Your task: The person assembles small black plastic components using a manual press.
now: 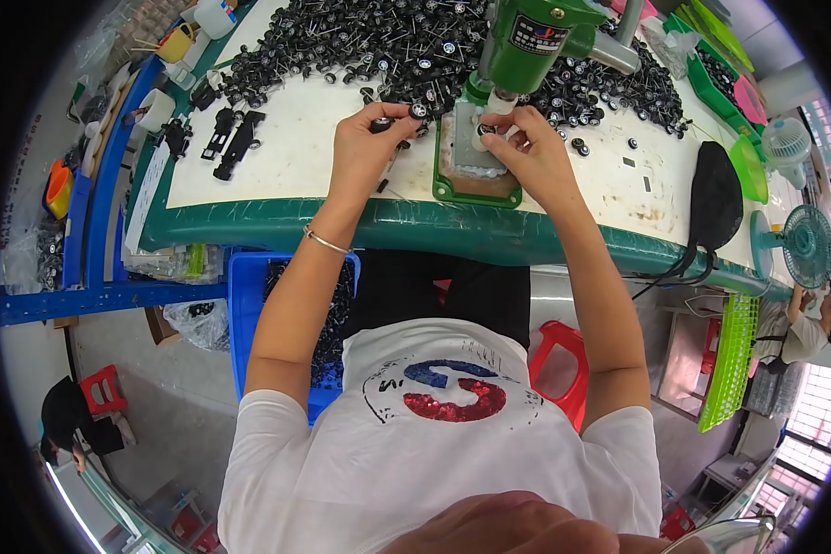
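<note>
Two hands, upper centre. Left hand (362, 152) curled at two black wheels (417, 111); grip unclear. Right hand (537, 152) pinching one small wheel (487, 130) above the grey plate (468, 152), round face up, long axis unclear. Beyond: one green press (529, 46); wheel heap (342, 42), top, too dense to count.

Tops of green press (506, 66) and black wheel pile (360, 42) beyond upper edge
</note>
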`<action>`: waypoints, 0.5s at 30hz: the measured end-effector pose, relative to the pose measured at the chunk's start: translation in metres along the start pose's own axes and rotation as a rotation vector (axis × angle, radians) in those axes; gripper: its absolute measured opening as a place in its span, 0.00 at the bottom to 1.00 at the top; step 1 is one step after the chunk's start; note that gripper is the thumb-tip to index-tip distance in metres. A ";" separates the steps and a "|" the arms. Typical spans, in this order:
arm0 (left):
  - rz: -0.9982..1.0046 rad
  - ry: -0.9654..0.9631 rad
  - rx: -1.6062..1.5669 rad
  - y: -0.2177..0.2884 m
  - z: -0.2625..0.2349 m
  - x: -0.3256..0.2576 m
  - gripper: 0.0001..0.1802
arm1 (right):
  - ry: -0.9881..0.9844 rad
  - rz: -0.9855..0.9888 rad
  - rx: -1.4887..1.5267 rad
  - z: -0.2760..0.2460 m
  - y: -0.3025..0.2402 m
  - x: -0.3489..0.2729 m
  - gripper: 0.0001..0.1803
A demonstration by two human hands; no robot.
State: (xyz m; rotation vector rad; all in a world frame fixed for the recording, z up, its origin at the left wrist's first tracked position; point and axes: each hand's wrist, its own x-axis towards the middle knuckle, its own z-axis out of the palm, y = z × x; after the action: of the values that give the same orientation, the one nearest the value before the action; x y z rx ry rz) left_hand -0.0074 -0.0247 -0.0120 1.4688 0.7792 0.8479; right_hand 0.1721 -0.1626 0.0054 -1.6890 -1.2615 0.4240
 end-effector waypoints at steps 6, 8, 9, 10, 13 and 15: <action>0.021 0.037 -0.356 -0.007 0.004 -0.025 0.07 | -0.040 0.033 -0.103 0.003 -0.003 0.002 0.18; 0.067 0.089 -0.405 -0.015 0.005 -0.032 0.07 | -0.009 0.033 0.061 0.001 0.000 -0.006 0.19; 0.114 0.135 -0.453 -0.016 0.006 -0.036 0.07 | -0.019 0.033 0.066 0.001 0.002 -0.009 0.19; 0.118 0.148 -0.427 -0.016 0.007 -0.033 0.08 | 0.025 0.055 0.141 0.001 0.004 -0.011 0.20; 0.206 0.159 -0.394 -0.002 0.020 -0.009 0.08 | 0.052 0.066 0.228 0.001 0.009 -0.013 0.19; 0.239 0.158 -0.392 0.005 0.028 0.017 0.07 | 0.051 0.058 0.268 0.001 0.010 -0.015 0.18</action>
State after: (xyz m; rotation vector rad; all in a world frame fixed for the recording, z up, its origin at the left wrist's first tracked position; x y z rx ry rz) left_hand 0.0255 -0.0242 -0.0067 1.1666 0.5184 1.2348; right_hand 0.1712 -0.1756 -0.0072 -1.5017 -1.0689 0.5553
